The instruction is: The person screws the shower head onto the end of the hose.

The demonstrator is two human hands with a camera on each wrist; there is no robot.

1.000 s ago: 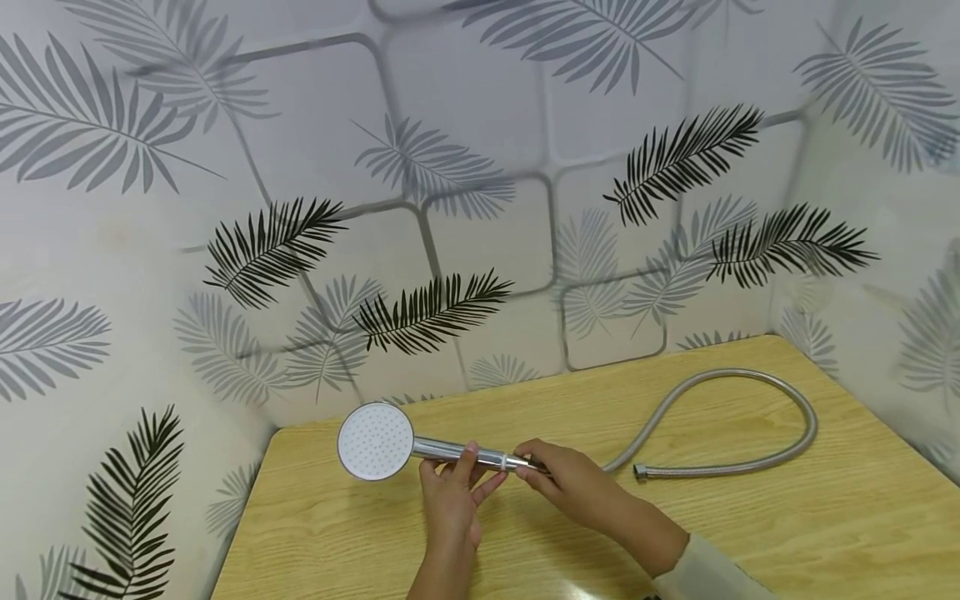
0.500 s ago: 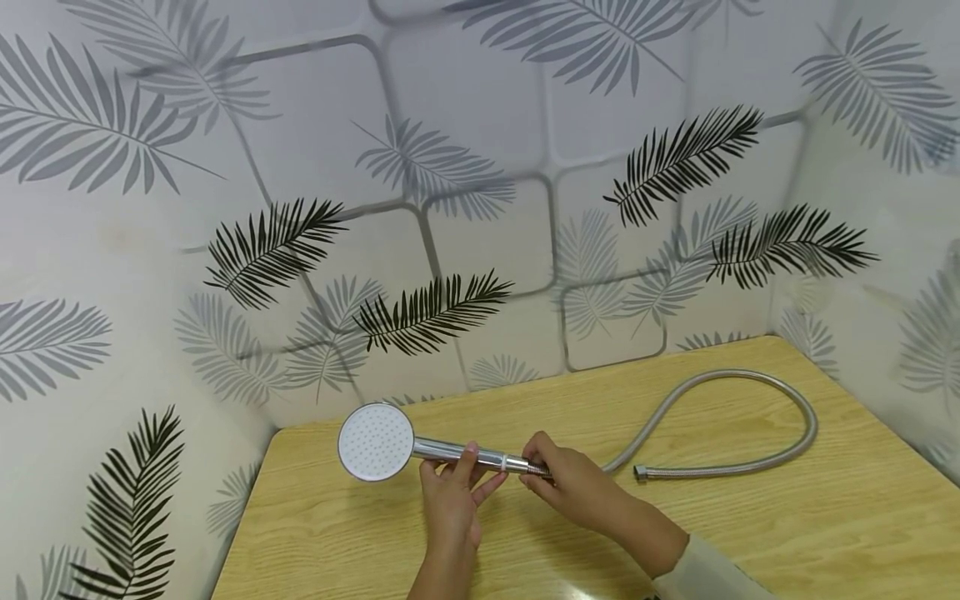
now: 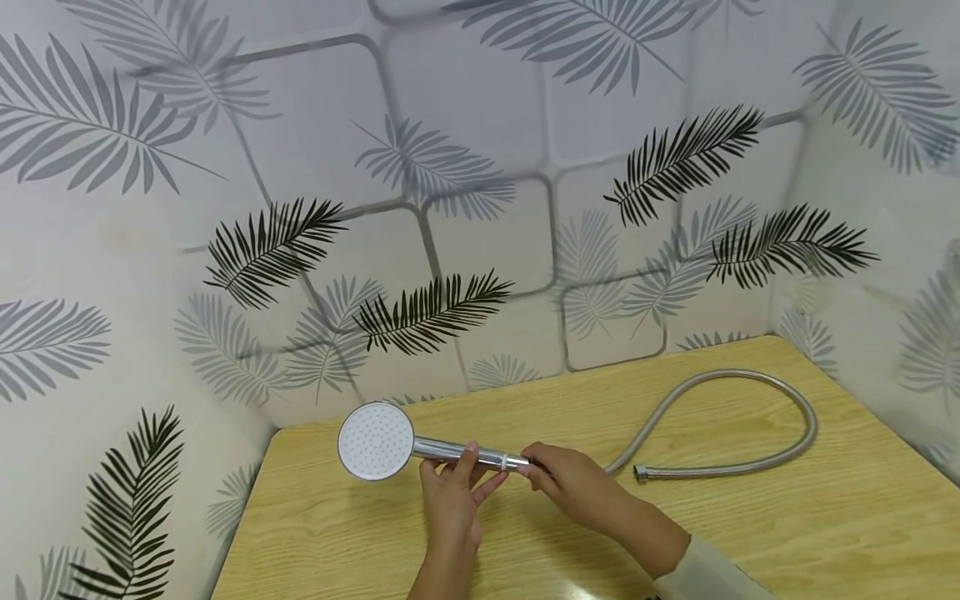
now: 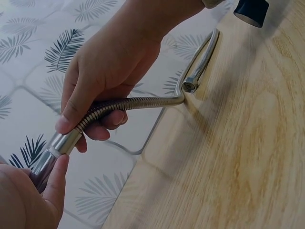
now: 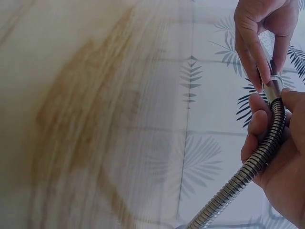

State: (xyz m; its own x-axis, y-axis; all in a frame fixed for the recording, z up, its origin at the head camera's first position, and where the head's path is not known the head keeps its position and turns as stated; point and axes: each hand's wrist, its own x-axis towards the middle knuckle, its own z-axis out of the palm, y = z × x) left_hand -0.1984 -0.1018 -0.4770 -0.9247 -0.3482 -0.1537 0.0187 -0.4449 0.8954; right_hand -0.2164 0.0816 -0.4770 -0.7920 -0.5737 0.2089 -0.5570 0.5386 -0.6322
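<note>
A chrome hand shower with a round white spray face (image 3: 375,442) is held above the table, face toward the head camera. My left hand (image 3: 452,508) grips its handle (image 3: 438,450), thumb along the top. At the handle's lower end, my right hand (image 3: 577,487) pinches the smooth metal connector (image 4: 66,141) of a ribbed metal shower hose (image 5: 238,179). The left wrist view shows the right thumb on this connector and the other fingers under the hose. A pale ring (image 4: 54,151) lies between connector and handle, beside a left fingertip.
Beyond my right hand the hose loops over the wood-grain table (image 3: 360,542). Its free end, a hex nut (image 3: 641,472), lies on the tabletop. A leaf-patterned wall (image 3: 487,233) borders the table's back and sides. Something dark (image 4: 251,12) shows at the left wrist view's top.
My right fingers slid back from the connector, baring some ribbed hose, then came forward onto the connector again. The left hand and hand shower stay in place.
</note>
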